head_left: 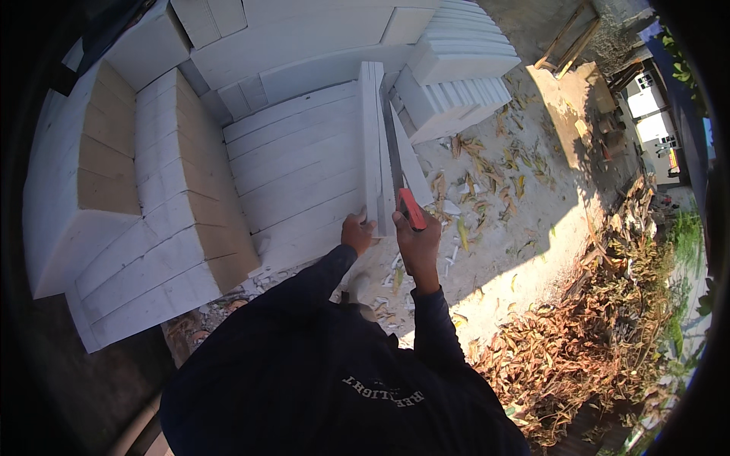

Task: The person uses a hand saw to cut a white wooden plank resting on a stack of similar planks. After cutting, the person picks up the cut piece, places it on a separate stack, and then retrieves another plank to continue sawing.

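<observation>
A long, narrow white block (pixel 371 137) lies pointing away from me on a platform of white blocks (pixel 293 159), with a slanted white piece (pixel 414 175) along its right side. My left hand (pixel 356 232) is closed on the near left end of the narrow block. My right hand (pixel 418 243) grips the red handle (pixel 411 209) of a hand saw. The saw's long metal blade (pixel 393 148) runs away from me between the narrow block and the slanted piece; I cannot tell how deep it sits.
Large blocks are stacked at the left (pixel 160 152) and back (pixel 296 38), with thinner slabs (pixel 456 106) at back right. Pale ground with scattered leaves (pixel 509 175) lies right of the platform, a heap of dry leaves (pixel 578 327) at lower right, a wooden frame (pixel 566 42) at top right.
</observation>
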A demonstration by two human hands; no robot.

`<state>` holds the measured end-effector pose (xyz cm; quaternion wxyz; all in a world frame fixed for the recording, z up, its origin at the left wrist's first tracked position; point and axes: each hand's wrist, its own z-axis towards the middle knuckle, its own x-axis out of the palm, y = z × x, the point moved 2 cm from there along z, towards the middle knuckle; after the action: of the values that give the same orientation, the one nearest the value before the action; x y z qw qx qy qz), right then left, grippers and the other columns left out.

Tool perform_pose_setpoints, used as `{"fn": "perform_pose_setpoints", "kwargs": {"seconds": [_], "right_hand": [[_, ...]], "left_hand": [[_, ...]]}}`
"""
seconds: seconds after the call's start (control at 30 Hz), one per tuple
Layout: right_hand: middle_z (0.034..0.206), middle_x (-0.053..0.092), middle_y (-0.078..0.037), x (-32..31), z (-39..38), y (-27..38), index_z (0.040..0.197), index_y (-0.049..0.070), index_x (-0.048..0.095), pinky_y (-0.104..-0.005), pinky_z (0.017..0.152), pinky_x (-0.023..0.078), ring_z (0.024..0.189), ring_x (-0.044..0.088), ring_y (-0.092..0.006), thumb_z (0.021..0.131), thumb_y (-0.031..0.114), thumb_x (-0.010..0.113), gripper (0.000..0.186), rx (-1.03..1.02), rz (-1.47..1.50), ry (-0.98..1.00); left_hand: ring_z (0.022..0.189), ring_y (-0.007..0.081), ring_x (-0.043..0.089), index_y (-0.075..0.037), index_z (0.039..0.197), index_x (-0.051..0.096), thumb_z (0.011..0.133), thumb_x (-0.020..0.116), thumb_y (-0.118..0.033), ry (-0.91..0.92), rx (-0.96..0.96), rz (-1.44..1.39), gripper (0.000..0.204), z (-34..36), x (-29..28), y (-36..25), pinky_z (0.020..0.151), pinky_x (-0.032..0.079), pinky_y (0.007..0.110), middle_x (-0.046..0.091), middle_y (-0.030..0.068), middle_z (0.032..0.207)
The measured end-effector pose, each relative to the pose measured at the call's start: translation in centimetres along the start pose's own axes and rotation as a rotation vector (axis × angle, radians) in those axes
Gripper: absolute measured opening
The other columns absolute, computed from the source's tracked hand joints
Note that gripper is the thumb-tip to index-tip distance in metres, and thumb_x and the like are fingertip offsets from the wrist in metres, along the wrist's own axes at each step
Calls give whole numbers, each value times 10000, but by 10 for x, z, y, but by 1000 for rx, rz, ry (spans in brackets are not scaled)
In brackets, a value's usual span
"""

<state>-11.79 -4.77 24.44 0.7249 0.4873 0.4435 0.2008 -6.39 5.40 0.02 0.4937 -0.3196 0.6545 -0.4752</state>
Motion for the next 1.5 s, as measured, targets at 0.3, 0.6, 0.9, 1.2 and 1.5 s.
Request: {"fn": "perform_pose_setpoints", "kwargs": {"seconds": [0.3,0.6,0.9,1.2,1.5], "right_hand": [[716,642,-110,22,50,-31,992,-77,692,-342,652,471,654,534,-165,888,82,755,200,56,30,7],[777,668,-83,35,58,-36,1024,-70,707,-338,683,478,700,557,-145,890,77,749,203,161,141,-3],[671,611,-74,46,89,-57,947,-71,691,-340,643,479,656,506,-119,873,153,770,249,33,-37,40],[897,726,-241,62,95,-61,1139,-9,694,-491,770,538,840,686,-453,884,105,703,280,-36,-442,113],[959,724,-269,62,88,-38,1282,-1,625,-542,850,545,954,696,-472,879,79,660,413,-26,-569,164]], "left_hand": [[890,337,713,72,1390,583,875,772,-190,31,-25,104,607,0,-3,-7,833,541,394,699,268,983],[857,339,704,45,1399,590,880,766,-220,37,-52,90,608,-2,-5,-11,807,534,399,688,269,919],[839,344,694,51,1386,598,859,768,-241,62,-55,-14,626,-4,-10,-20,793,537,410,668,258,881],[892,398,672,31,1405,588,860,772,-233,75,-95,60,633,-4,-12,-25,827,520,458,642,290,961],[969,433,668,36,1410,581,857,769,-228,78,-104,78,641,-1,-9,-20,899,511,466,650,318,1031]]}}
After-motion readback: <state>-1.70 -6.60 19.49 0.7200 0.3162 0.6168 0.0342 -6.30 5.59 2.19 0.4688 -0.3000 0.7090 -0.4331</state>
